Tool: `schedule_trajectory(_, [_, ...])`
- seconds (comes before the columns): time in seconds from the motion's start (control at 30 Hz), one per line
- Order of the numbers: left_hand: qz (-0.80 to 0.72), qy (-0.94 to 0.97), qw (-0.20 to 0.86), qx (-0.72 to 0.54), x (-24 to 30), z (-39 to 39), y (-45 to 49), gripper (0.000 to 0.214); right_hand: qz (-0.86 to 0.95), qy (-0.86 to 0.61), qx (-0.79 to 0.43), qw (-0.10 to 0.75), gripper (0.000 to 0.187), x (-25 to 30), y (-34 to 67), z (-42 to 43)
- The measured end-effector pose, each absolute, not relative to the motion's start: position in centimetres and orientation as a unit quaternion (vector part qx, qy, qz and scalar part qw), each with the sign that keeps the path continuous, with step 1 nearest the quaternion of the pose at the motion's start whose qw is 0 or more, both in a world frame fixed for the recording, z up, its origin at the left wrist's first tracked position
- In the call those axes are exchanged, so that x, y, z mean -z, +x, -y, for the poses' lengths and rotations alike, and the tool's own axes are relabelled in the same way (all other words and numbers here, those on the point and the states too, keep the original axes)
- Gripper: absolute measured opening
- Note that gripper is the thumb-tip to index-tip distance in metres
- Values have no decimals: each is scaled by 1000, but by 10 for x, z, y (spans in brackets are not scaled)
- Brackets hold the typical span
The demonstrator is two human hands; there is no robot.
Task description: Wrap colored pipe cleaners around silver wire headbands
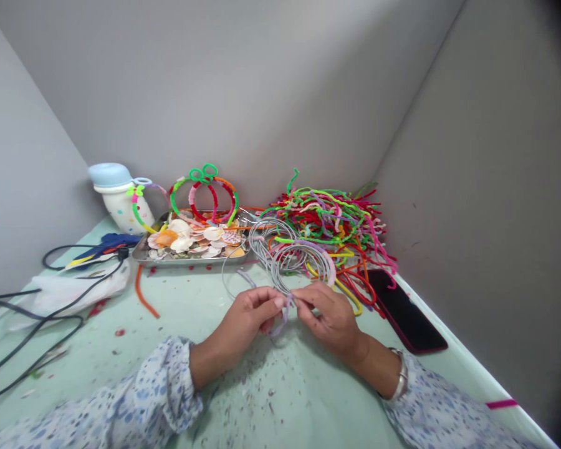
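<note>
Both hands meet at the middle of the pale green table [201, 374]. My left hand [252, 312] pinches a lilac pipe cleaner [283, 319] with fingers pressed together. My right hand [325, 312] is closed on the end of a grey headband hoop [285, 262] that the lilac pipe cleaner partly wraps; the hoop arcs up just behind my fingers. Several bare grey hoops [266, 240] lie behind it. A heap of coloured pipe cleaners [331, 221] sits at the back right, close to my right hand.
A metal tray of seashells [191, 240] stands at the back with wrapped headbands [206, 190] leaning on it. A white jug [116, 199], blue glue gun [107, 244], black cables [42, 312], white plastic [70, 290], an orange pipe cleaner [144, 294] lie left. A dark phone [406, 308] lies right.
</note>
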State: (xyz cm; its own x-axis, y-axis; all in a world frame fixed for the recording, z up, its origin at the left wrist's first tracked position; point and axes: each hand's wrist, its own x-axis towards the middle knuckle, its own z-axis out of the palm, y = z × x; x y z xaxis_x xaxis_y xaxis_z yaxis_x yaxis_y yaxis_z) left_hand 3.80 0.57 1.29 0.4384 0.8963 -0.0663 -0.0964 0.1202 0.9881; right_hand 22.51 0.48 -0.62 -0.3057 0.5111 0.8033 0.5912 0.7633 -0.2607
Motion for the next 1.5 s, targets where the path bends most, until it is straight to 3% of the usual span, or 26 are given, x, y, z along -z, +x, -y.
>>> schedule_trajectory(0.1, [-409, 603, 553, -404, -15, -6, 36, 16, 773, -366, 8, 519, 16, 4, 225, -5])
schedule_trajectory(0.2, [-431, 681, 376, -458, -16, -5, 33, 8, 770, -365, -17, 523, 15, 2, 224, -5])
schedule_trajectory(0.3, [-402, 747, 198, -491, -15, -2, 32, 14, 789, -349, -34, 505, 15, 3, 224, -3])
schedule_trajectory(0.4, [-376, 781, 138, -480, -15, 1, 31, 20, 805, -338, -45, 485, 14, 5, 222, -2])
schedule_trajectory(0.9, [-379, 809, 177, -414, -16, 1, 32, 5, 823, -323, -67, 463, 14, 5, 222, -2])
schedule_trajectory(1.5, [-414, 775, 269, -394, -10, -2, 32, 4, 829, -314, -71, 458, 15, 6, 223, -1])
